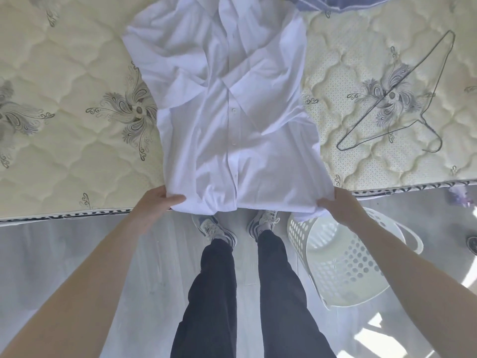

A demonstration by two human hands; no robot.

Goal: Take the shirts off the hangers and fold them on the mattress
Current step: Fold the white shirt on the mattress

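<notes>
A white button-up shirt (pixel 227 120) lies front side up on the quilted mattress (pixel 67 120), its collar end far from me and its hem hanging over the near edge. My left hand (pixel 154 205) pinches the hem's left corner. The right corner of the hem is gripped by my right hand (pixel 340 205). The cloth is creased across the middle. An empty wire hanger (pixel 402 99) rests on the mattress to the right of the shirt.
A blue-grey garment (pixel 335 2) shows at the mattress's far edge. A white perforated laundry basket (pixel 346 262) stands on the pale floor by my right leg. My feet are close to the mattress edge.
</notes>
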